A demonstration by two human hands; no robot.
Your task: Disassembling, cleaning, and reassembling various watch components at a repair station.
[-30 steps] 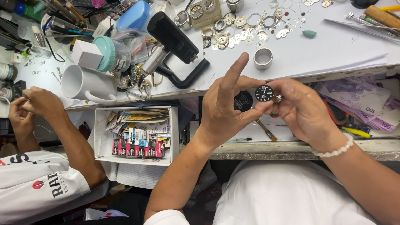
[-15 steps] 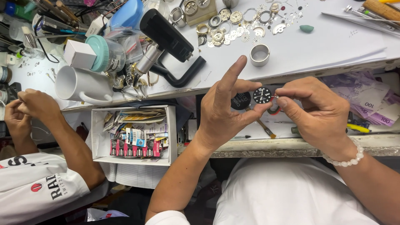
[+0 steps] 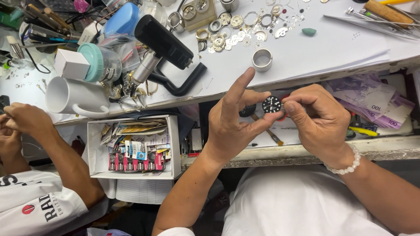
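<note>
1. Two hands meet over the open drawer at the bench edge. The left hand [image 3: 234,126] has its forefinger raised straight up while thumb and remaining fingers close on one small round black watch dial with pale hour marks [image 3: 271,104].
2. The right hand [image 3: 321,118], wearing one bracelet of white beads [image 3: 346,165], curls in from the other side — its fingertips pinch the same dial's right edge.
3. The dial is held in the air between both hands, just above the drawer front, well clear of the white worktop [image 3: 315,52].
4. On that worktop: one short silver metal ring [image 3: 262,60], one small green oval blob [image 3: 309,31], and a scatter of brass and steel watch parts too many to count.
5. Further left stand one white ceramic mug [image 3: 72,97], one teal-lidded clear jar [image 3: 99,64] and one black handled press tool [image 3: 168,50].
6. Below — one white cardboard box of battery cards [image 3: 133,146].
7. Another person's two hands [image 3: 24,122] are clasped together at the far left.
</note>
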